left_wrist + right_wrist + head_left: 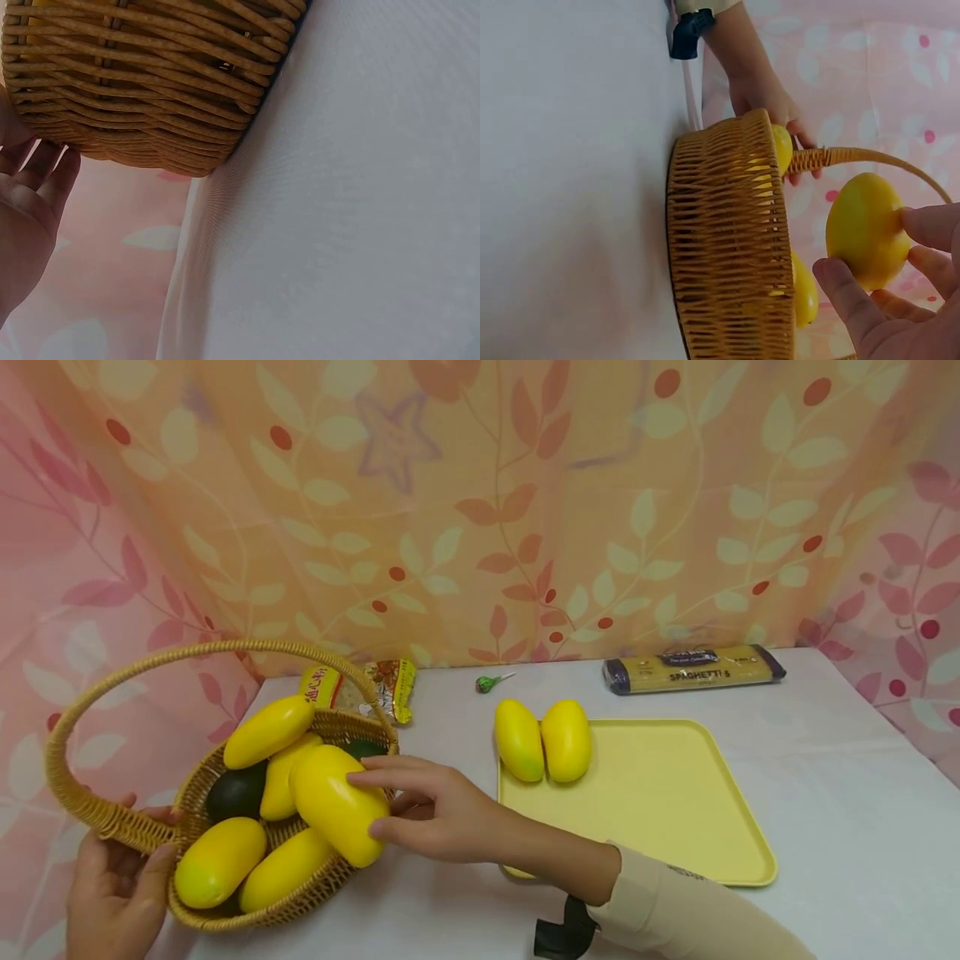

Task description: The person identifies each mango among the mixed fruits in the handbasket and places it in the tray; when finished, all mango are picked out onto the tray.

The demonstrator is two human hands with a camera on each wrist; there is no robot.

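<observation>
My right hand (442,810) grips a yellow mango (337,806) between fingers and thumb, over the right side of a wicker basket (300,910). In the right wrist view that mango (866,232) is held clear of the basket's rim. My left hand (116,885) holds the basket at its left side, thumb and fingers about the foot of the arched handle (112,822). Several more yellow mangoes (221,860) lie inside, with a dark avocado-like fruit (236,793) among them. Another dark green fruit (363,749) is partly hidden at the right.
Two mangoes (566,741) lie side by side on the left back corner of a yellow tray (645,827). Behind it is a spaghetti packet (693,670). A lollipop (487,683) and a yellow food packet (390,687) lie at the back, before a patterned curtain.
</observation>
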